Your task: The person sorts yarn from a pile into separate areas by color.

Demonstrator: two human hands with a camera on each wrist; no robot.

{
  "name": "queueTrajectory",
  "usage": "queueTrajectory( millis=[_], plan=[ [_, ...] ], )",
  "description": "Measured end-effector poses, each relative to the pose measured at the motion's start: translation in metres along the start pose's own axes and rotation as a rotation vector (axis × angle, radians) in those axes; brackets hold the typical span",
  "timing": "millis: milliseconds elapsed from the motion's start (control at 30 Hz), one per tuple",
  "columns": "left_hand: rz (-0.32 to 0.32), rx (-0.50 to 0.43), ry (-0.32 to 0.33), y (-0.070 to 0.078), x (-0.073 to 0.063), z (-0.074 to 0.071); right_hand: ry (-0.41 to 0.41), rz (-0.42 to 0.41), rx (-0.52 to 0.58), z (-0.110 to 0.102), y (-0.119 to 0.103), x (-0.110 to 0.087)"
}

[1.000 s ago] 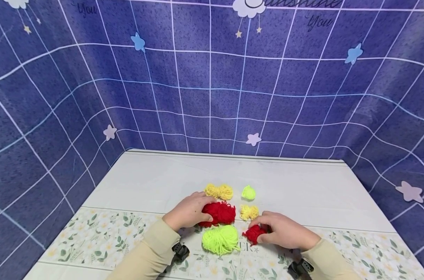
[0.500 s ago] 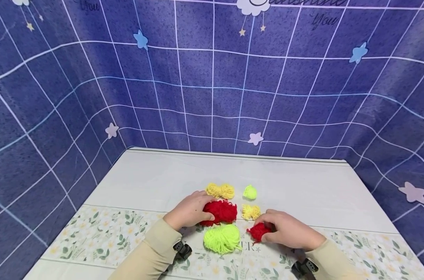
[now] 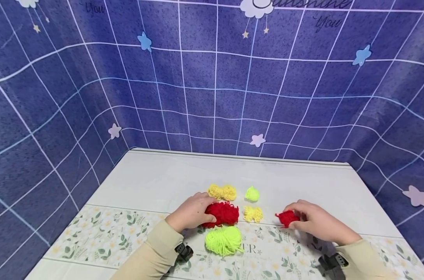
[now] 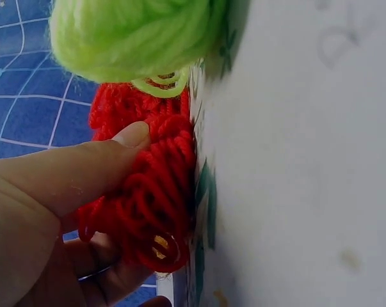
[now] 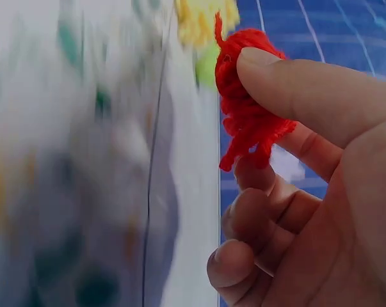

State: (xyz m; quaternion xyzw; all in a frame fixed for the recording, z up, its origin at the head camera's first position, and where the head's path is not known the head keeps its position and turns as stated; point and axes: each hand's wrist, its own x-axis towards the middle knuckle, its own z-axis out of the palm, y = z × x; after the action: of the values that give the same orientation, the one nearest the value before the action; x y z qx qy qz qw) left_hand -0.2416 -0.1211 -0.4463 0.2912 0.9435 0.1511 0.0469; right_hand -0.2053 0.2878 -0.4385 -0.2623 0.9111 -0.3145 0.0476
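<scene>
My left hand (image 3: 192, 212) grips the left end of a large red yarn bundle (image 3: 227, 214) on the table; the left wrist view shows the thumb pressed on its strands and fingers behind. Between thumb and fingers, my right hand (image 3: 318, 219) pinches a small red yarn bundle (image 5: 250, 96), held off the table in the right wrist view. A large neon green yarn bundle (image 3: 224, 241) lies just in front of the large red one. Behind it is a large yellow yarn bundle (image 3: 221, 192). Small yellow yarn (image 3: 252, 214) and small neon green yarn (image 3: 252, 194) lie between the hands.
The white table (image 3: 156, 175) has a flower-printed band (image 3: 103, 229) across its nearer part. A blue grid-patterned curtain (image 3: 198, 77) stands behind the table and along both sides.
My right hand has carried the small red yarn bundle to the right and farther back, away from the other yarn. The left hand has stayed on the large red bundle.
</scene>
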Motion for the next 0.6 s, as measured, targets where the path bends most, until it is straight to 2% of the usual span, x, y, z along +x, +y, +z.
queueTrajectory(
  millis=[200, 300, 400, 533, 600],
  plan=[
    [-0.003, -0.003, 0.003, -0.001, 0.0, 0.001, 0.07, 0.085, -0.02, -0.026, 0.03, -0.015],
    [-0.011, -0.011, -0.001, -0.001, 0.0, 0.001, 0.069, 0.16, -0.031, -0.037, 0.043, -0.022],
    [-0.01, -0.014, 0.001, 0.0, 0.001, 0.001, 0.049, 0.25, 0.005, -0.045, 0.056, -0.028],
    [-0.013, -0.004, 0.006, 0.0, 0.002, 0.001, 0.035, 0.282, 0.059, -0.049, 0.07, -0.034],
    [-0.017, -0.001, 0.004, 0.001, 0.002, 0.001, 0.036, 0.269, 0.063, -0.047, 0.076, -0.035]
  ],
)
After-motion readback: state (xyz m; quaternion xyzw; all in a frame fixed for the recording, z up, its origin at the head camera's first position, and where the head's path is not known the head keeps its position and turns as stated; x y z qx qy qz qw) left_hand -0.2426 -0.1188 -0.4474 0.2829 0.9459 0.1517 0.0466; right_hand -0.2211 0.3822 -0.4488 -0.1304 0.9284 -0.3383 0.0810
